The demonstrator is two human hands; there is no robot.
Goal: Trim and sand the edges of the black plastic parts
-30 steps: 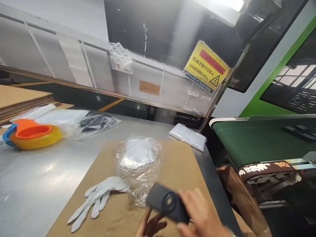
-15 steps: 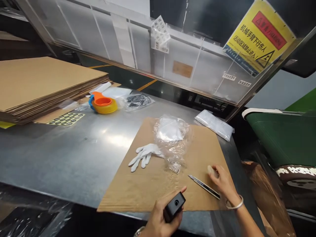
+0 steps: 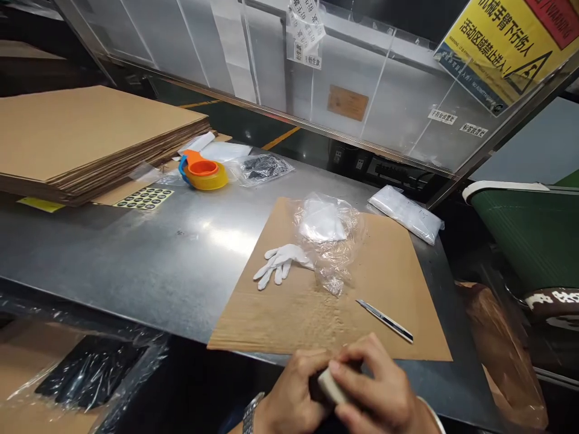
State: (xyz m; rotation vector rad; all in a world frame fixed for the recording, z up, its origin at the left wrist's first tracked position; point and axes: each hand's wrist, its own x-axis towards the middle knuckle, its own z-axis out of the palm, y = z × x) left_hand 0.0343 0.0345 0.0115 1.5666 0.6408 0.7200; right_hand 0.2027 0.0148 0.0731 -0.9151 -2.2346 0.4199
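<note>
My left hand [image 3: 296,386] and my right hand [image 3: 380,380] meet at the table's front edge. Closed fingers of the right one press a small off-white block [image 3: 332,386], like an eraser, against what the left one grips. That is a small black box, now mostly covered by fingers. On the cardboard sheet [image 3: 253,328] beyond them lies a utility knife [image 3: 384,320], its tip toward the far left. A white glove [image 3: 283,262] rests on the sheet too, touching a crumpled clear plastic bag [image 3: 335,265] with something white inside.
A stack of cardboard sheets [image 3: 104,129] fills the table's left end. Near it are an orange and yellow tape dispenser [image 3: 204,172], a sticker sheet [image 3: 145,198] and a bagged black item [image 3: 266,167]. A white wrapped packet [image 3: 407,212] lies at the far right edge.
My right hand has moved left from beside the knife and brought the off-white block to the black box in my left hand. The view has shifted slightly.
</note>
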